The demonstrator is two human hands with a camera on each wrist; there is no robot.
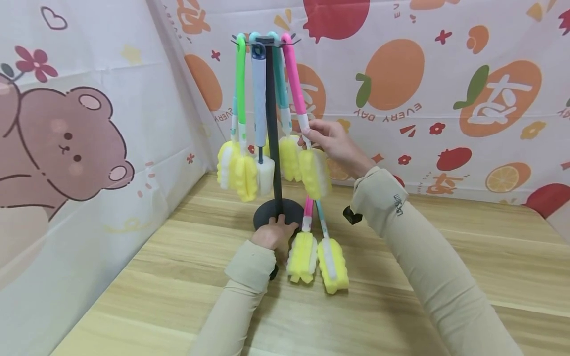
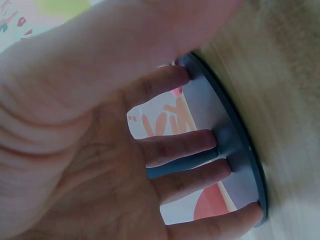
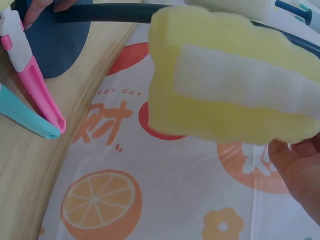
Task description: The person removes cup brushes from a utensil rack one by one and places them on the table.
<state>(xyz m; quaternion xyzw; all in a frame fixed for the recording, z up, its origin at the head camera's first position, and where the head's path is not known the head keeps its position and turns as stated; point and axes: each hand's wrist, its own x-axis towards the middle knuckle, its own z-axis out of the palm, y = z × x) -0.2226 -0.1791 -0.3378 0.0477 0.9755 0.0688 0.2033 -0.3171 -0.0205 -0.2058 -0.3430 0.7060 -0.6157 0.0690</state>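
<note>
You face white, fruit-printed sheeting (image 1: 427, 118) behind a pale wood-grain tabletop (image 1: 383, 282), with white, bear-printed sheeting (image 1: 102, 222) leftward.

Soft, even brightness fills my head view, with faint, blurry-edged shadows on the table (image 1: 369, 296) to the right of the black stand (image 1: 273, 123). My left wrist view is dimmer: my left hand (image 2: 107, 160) lies shaded, and wood near the stand looks smeared. My right wrist view, lighter, renders the yellow-and-white sponge (image 3: 230, 80) beside the stand softly.
</note>
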